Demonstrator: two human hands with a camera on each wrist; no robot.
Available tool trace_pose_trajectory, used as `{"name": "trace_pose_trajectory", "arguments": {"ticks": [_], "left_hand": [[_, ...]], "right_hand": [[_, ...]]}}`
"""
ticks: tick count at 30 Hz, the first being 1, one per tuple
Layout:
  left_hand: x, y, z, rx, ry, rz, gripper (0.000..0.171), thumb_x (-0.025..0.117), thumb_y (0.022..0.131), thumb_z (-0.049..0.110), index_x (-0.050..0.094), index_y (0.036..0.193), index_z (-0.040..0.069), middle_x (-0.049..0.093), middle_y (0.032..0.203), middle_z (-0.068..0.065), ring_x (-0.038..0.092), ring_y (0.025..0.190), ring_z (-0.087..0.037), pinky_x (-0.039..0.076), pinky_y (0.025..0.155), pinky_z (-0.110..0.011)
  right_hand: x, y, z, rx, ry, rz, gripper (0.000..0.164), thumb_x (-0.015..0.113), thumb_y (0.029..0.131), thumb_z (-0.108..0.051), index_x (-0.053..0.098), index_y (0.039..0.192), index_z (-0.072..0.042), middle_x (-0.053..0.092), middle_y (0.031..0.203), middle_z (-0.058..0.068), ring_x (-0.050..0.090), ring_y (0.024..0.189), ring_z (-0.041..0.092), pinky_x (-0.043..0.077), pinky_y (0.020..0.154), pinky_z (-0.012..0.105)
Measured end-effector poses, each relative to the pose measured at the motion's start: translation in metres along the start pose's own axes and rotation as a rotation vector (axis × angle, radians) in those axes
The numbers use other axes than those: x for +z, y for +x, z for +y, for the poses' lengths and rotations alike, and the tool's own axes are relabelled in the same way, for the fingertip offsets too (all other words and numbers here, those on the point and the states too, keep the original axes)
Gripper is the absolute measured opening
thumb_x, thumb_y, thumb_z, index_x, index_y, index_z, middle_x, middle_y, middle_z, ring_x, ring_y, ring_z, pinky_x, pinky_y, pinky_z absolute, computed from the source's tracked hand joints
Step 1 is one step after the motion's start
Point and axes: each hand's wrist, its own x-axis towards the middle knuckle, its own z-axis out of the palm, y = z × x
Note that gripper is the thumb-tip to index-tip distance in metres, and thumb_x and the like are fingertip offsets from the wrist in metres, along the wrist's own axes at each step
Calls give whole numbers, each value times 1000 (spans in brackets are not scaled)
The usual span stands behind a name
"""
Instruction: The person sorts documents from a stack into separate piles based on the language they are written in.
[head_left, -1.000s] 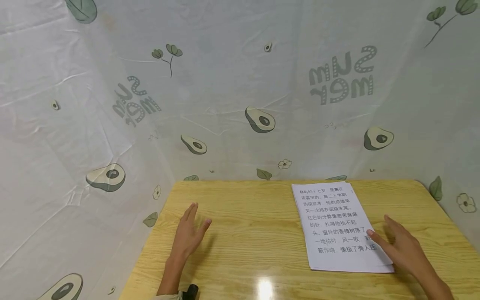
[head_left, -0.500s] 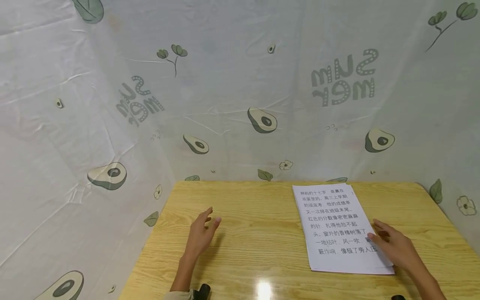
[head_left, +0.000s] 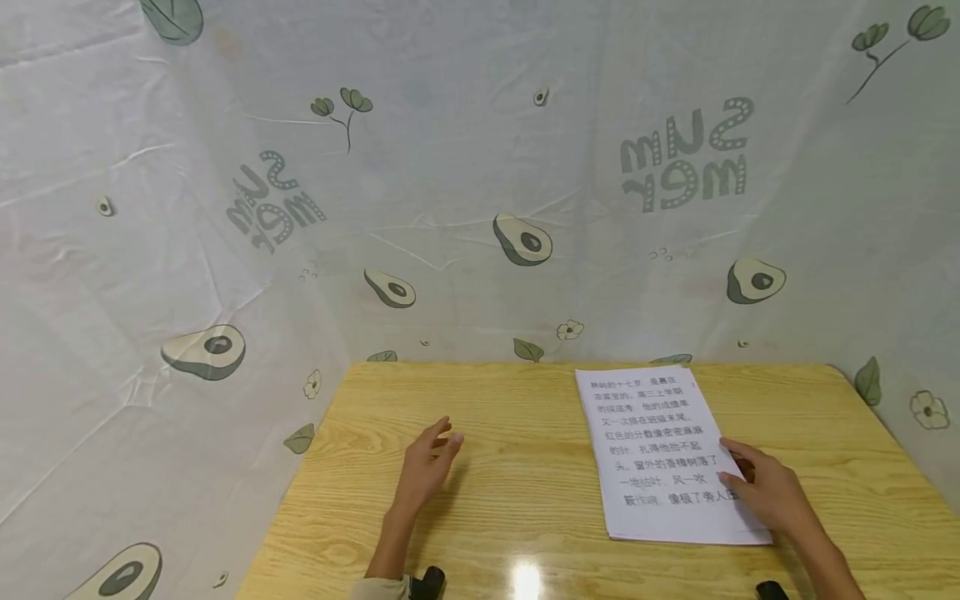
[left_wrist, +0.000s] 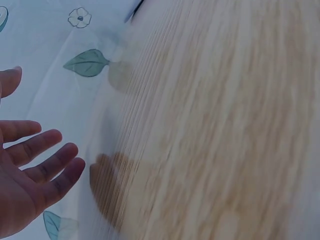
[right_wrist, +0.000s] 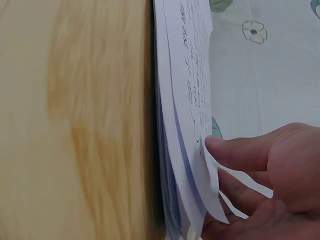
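Note:
A stack of white paper sheets [head_left: 660, 462], the top one printed with lines of Chinese characters, lies on the right half of the wooden table. At its right edge, my right hand [head_left: 772, 492] grips the stack, thumb on the top sheet and fingers at the side. The right wrist view shows the edges of the sheets [right_wrist: 187, 165] bent and slightly fanned near the thumb [right_wrist: 240, 150]. My left hand [head_left: 426, 471] hovers above the table to the left, holding nothing. Its fingers are spread and loosely bent in the left wrist view.
The yellow wood-grain table [head_left: 517, 433] reaches back to a pale curtain [head_left: 450, 167] printed with avocados and leaves. The curtain also runs along the left and right sides. Dark bands [head_left: 429, 583] are around both wrists.
My left hand has moved right over the table. My right hand has moved left and closed on the paper's edge, and the stack has shifted slightly left.

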Motion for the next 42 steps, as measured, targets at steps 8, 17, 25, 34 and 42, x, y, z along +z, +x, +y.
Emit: {"name": "trace_pose_trajectory", "arguments": {"ticks": [8,17,25,34,42], "left_hand": [[19,7,5,6,-32,-35,67,58,111,43,48,157,-5,61,150,-27,67,127,-46,61,99,-55],[37,13,18,-7,-62,-67,67,59,110,43,49,156,-5,61,149,-27,68,125,-43,62,99,-51],[49,18,24,24,-26,-57,61,63,109,39,56,149,-6,66,143,-26,73,115,-40,65,91,-47],[62,23,30,-13,46,-48,52,69,105,30,65,141,-6,70,137,-24,77,104,-32,62,81,-35],[66,27,33,-69,17,-82,50,70,105,29,64,145,-1,70,136,-22,69,90,-16,54,66,-23]], "right_hand": [[19,4,-21,11,22,16,61,77,96,-7,53,148,12,69,126,37,63,91,21,47,72,27],[41,4,-52,3,110,12,60,75,94,0,54,149,10,66,132,38,69,98,29,50,70,24],[61,6,-76,-32,201,11,60,75,91,8,56,148,10,68,129,36,75,104,37,57,72,22],[77,10,-95,-36,260,-13,59,74,92,7,56,148,9,69,130,33,74,105,34,59,77,24],[87,17,-105,-17,342,-39,60,75,92,6,55,149,10,68,132,33,74,106,31,60,79,22]]}}
